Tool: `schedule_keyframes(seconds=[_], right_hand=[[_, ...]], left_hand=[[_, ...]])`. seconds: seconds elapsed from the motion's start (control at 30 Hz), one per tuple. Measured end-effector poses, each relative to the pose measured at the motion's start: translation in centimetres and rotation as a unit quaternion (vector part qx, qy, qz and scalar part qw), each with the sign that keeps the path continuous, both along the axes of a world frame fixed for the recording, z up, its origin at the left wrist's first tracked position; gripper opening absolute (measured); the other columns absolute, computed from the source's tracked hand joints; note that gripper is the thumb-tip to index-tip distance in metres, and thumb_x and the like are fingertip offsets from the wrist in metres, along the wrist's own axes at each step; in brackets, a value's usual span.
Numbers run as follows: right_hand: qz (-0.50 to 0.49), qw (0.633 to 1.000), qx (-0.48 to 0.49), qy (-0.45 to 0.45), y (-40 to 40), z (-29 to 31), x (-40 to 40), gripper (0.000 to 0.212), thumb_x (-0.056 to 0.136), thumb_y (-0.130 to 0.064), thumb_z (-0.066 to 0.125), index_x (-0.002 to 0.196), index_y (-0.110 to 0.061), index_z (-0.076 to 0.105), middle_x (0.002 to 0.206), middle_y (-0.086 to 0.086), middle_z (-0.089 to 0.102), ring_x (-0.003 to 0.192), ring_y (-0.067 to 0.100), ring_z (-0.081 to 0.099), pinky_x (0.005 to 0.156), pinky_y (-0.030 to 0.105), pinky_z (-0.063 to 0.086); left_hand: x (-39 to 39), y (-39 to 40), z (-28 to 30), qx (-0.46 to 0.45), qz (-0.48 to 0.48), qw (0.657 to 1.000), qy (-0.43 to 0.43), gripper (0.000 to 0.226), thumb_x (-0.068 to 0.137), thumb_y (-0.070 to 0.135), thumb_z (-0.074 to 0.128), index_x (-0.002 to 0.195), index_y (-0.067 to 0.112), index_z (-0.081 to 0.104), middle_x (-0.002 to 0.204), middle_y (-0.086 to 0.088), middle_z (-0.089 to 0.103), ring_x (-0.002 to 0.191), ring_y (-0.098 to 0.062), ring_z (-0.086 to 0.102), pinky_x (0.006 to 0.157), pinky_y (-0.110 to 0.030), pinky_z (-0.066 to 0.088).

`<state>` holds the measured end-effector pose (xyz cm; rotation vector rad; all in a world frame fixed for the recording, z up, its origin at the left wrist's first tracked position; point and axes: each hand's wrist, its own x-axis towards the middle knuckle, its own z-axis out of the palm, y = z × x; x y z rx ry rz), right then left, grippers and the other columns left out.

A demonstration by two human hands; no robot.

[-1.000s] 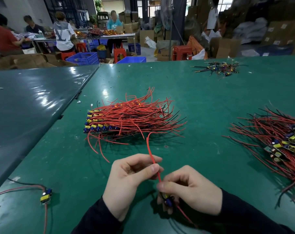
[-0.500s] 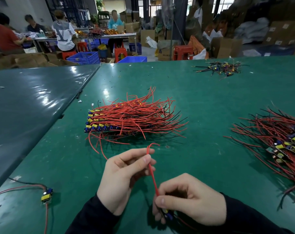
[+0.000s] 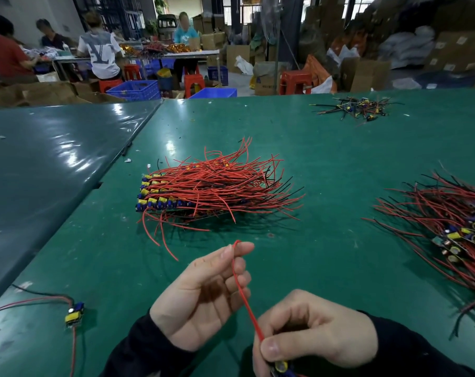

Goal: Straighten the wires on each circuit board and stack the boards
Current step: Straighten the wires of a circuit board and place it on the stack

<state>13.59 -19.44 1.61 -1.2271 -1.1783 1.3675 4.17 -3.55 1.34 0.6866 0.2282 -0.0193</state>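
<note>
- Head view, near centre: a single red wire [image 3: 243, 292] is held taut between the two hands, running from near right up toward the far left. It seems to be stretched this way so that its bends are drawn out.
- The left hand [image 3: 203, 292] is raised above the green table [image 3: 326, 164], and the free end of the wire is pinched between its thumb and fingertips, with a small loop of wire showing just past the pinch.
- The right hand [image 3: 315, 333] is clenched around the small circuit board [image 3: 281, 367] at the wire's root, and the wire is also pressed under its thumb. Only a yellow and blue corner of the board is seen at the bottom edge; it is probably anchored here so the pull is taken by the hand and not the solder joint.
- Beyond the hands, at mid-table, a stack of finished boards [image 3: 176, 197] is laid with the components lined up at the left and the red wires fanned to the right, so each new board can be added the same way round.
- At the right edge, a loose heap of unsorted boards [image 3: 454, 227] is kept within reach of the right hand, apparently as the supply.
- At the near left, a lone board [image 3: 74, 315] is lying apart from both piles.
- At the far right, a smaller tangle of parts [image 3: 358, 107] is left well away.
</note>
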Motion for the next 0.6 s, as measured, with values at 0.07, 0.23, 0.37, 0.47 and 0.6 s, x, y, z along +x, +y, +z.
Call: schedule_keyframes(seconds=[0.07, 0.23, 0.37, 0.47, 0.6], right_hand=[[0.002, 1.0, -0.007, -0.001, -0.04, -0.04, 0.03, 0.02, 0.096, -0.001, 0.048, 0.092, 0.015, 0.059, 0.077, 0.002, 0.057, 0.067, -0.002, 0.05, 0.069, 0.014, 0.04], [0.001, 1.0, -0.013, -0.006, -0.13, 0.01, 0.13, 0.019, 0.095, -0.002, 0.049, 0.091, 0.013, 0.06, 0.077, -0.002, 0.059, 0.067, -0.002, 0.051, 0.069, 0.014, 0.04], [-0.002, 1.0, -0.014, 0.008, -0.21, 0.11, 0.15, 0.02, 0.095, 0.0, 0.048, 0.089, 0.015, 0.059, 0.078, -0.002, 0.061, 0.066, -0.001, 0.051, 0.066, 0.014, 0.04], [0.001, 1.0, -0.018, 0.006, -0.27, 0.16, 0.16, 0.02, 0.095, -0.001, 0.048, 0.089, 0.015, 0.059, 0.078, 0.0, 0.059, 0.065, -0.001, 0.051, 0.067, 0.014, 0.04], [0.005, 1.0, -0.022, -0.001, -0.2, 0.23, 0.13, 0.02, 0.095, -0.002, 0.049, 0.09, 0.014, 0.059, 0.077, 0.003, 0.058, 0.066, -0.001, 0.05, 0.068, 0.015, 0.04]], left_hand=[[-0.07, 0.04, 0.06, 0.008, -0.001, 1.0, -0.001, 0.052, 0.034, 0.024, 0.097, 0.078, 0.007, 0.076, 0.057, 0.001, 0.054, 0.047, -0.011, 0.055, 0.045, -0.023, 0.049], [-0.23, 0.29, 0.46, 0.062, 0.015, 0.998, -0.003, 0.054, 0.031, 0.028, 0.096, 0.078, 0.009, 0.077, 0.057, 0.002, 0.055, 0.047, -0.009, 0.056, 0.046, -0.021, 0.05], [-0.21, 0.57, 0.64, 0.07, 0.052, 0.996, 0.007, 0.062, 0.022, 0.025, 0.097, 0.078, 0.009, 0.077, 0.059, 0.0, 0.061, 0.048, -0.01, 0.06, 0.046, -0.019, 0.052], [-0.24, 0.51, 0.7, 0.067, 0.057, 0.996, 0.013, 0.063, 0.019, 0.022, 0.097, 0.077, 0.008, 0.077, 0.059, -0.001, 0.062, 0.048, -0.01, 0.061, 0.044, -0.019, 0.051], [-0.21, 0.47, 0.6, 0.078, 0.06, 0.995, 0.024, 0.063, 0.017, 0.024, 0.097, 0.074, 0.007, 0.077, 0.057, -0.001, 0.062, 0.045, -0.009, 0.06, 0.042, -0.018, 0.049]])
